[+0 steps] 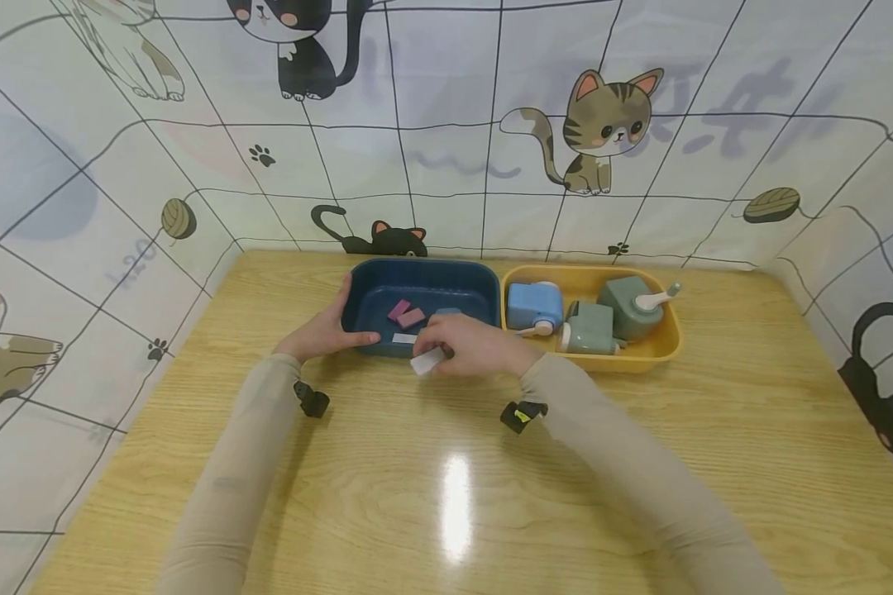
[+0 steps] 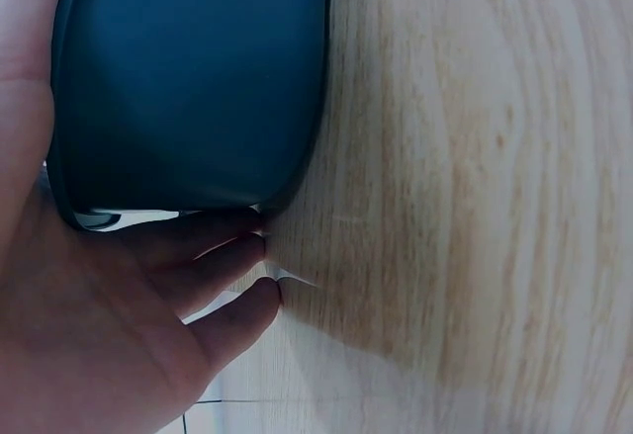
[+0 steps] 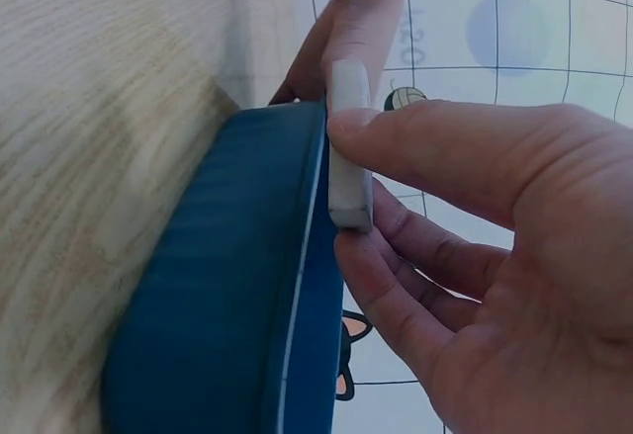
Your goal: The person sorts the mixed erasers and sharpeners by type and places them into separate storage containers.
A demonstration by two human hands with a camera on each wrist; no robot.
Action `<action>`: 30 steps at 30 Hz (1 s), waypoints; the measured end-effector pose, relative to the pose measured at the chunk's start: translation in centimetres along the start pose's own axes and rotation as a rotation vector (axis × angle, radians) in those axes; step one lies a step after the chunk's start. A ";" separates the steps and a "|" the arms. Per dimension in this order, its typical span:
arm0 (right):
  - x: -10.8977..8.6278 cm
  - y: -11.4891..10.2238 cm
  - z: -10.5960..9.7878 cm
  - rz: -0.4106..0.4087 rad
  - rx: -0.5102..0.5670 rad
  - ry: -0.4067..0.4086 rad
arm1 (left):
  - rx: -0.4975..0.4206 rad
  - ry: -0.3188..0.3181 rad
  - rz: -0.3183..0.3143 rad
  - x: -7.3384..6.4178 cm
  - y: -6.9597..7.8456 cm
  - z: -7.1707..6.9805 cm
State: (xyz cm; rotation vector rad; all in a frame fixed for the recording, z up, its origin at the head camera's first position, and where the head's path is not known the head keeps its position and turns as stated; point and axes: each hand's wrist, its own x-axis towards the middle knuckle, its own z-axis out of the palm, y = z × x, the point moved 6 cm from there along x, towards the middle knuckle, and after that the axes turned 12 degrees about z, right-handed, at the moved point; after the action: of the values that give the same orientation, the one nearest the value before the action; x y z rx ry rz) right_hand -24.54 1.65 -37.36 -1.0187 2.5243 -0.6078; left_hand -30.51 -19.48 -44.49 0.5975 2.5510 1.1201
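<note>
A dark blue bin [image 1: 426, 268] stands on the table, seen from outside in both wrist views. My left hand [image 1: 326, 332] holds its left end: the thumb lies at the front rim, and the fingers [image 2: 213, 274] go round the end wall. A white eraser [image 3: 348, 182] with dark scuffs is pinched between the thumb and fingers of my right hand [image 1: 479, 343], just above the bin's front rim. Inside the bin lie a pink eraser [image 1: 411, 318], a darker pink one [image 1: 398, 310], another white piece [image 1: 404, 338] and a blue-grey piece [image 1: 449, 311] partly behind my right hand.
A yellow bin [image 1: 666, 351] touches the blue one on the right. It holds a blue sharpener-like device [image 1: 534, 306] with a crank, a green one [image 1: 589, 329] and a larger green one [image 1: 628, 307]. A cat-patterned sheet [image 1: 446, 157] rises behind the wooden table [image 1: 387, 479].
</note>
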 end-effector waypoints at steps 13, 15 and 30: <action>0.5 0.7 -1.2 0.055 -0.034 -0.001 | 0.003 0.004 0.004 -0.1 -0.2 0.0; 0.7 0.8 -1.2 0.052 -0.048 -0.001 | -0.001 0.004 0.008 0.0 -0.2 0.0; 1.7 1.7 -2.0 0.072 -0.104 -0.008 | -0.021 0.007 0.015 0.1 -0.3 0.0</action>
State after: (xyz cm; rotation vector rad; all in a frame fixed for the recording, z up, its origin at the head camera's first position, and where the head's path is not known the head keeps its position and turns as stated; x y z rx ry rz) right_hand -27.59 2.08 -36.81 -0.9588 2.5960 -0.4551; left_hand -30.67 -19.61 -44.71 0.6094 2.5410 1.1542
